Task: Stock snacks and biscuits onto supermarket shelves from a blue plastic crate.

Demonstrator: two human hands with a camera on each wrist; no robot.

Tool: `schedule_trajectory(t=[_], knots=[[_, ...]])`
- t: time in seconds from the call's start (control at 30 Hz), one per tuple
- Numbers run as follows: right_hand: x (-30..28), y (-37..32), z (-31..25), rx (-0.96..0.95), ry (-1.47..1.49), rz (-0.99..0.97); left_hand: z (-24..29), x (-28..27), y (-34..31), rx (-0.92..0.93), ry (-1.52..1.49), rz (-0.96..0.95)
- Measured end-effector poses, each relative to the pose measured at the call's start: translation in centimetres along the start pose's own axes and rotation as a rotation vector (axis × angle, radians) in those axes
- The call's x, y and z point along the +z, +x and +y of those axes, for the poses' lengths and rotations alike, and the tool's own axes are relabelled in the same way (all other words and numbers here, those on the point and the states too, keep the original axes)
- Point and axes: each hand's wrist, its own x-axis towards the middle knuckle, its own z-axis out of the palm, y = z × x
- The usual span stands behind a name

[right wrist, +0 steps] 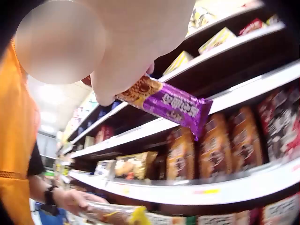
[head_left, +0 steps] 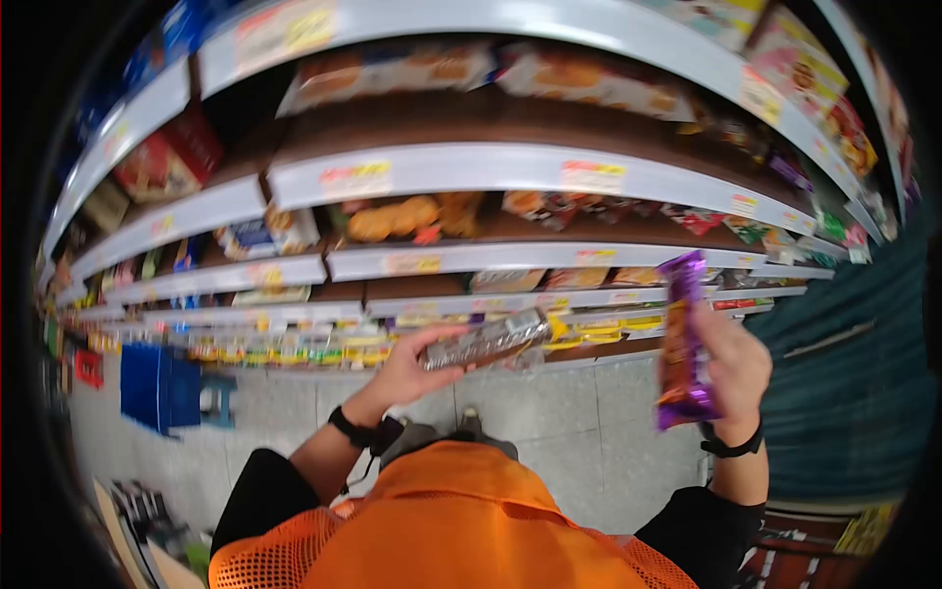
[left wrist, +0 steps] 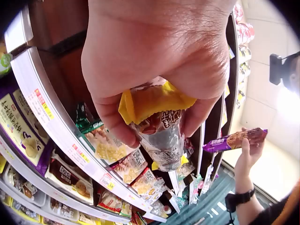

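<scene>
One hand — the right — grips a purple packet.

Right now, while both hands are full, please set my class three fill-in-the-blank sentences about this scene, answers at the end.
The person's right hand holds a shiny wrapped bar coloured brown and ____.
The crinkled silvery packet with a yellow end is in the ____ hand.
The mesh-shouldered fabric vest is ____.
Missing words: purple; left; orange.

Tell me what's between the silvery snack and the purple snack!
Just open air between the silvery snack and the purple snack. The head view shows that gap, with shelf edges and grey floor farther behind.
</scene>
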Motion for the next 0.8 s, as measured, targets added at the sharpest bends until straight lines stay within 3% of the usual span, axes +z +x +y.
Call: schedule_trajectory(t=[0.03,0.13,0.2,0.23,0.3,0.5,0.6,0.63,0.7,0.73,0.8], knots=[[2.2,1.9,-1.5,-0.188,0.000,-0.025,-0.1,-0.9,-0.6,0.061,-0.011,0.035],[8.3,6.0,-7.0,-0.311,0.187,-0.093,0.3,-3.4,-4.9,0.001,0.016,0.186],[12.9,7.6,-10.8,-0.249,0.499,-0.087,-0.5,-5.8,-8.9,-0.157,-0.161,0.306],[15.4,8.9,-12.8,-0.305,0.536,-0.087,-1.1,-7.5,-11.4,-0.154,-0.150,0.372],[20.2,11.6,-16.9,-0.242,0.666,-0.066,-1.9,-10.8,-17.1,-0.166,-0.166,0.522],[33.7,21.7,-32.2,-0.380,0.838,-0.114,-1.4,-21.5,-38.7,-0.313,0.101,0.943],[38.0,26.5,-41.1,-0.255,0.959,-0.128,-1.0,-25.6,-49.2,-0.292,0.103,1.292],[39.1,28.2,-43.4,-0.283,0.978,-0.155,-1.1,-26.6,-52.6,-0.302,0.090,1.332],[41.1,31.8,-48.3,-0.264,1.021,-0.111,1.8,-29.2,-58.4,-0.377,-0.174,1.607],[41.6,33.5,-50.6,-0.322,0.964,-0.044,3.1,-29.9,-61.0,-0.406,-0.179,1.636],[43.2,36.2,-54.2,-0.328,0.998,-0.065,5.2,-32.3,-65.1,-0.298,-0.313,1.846]])
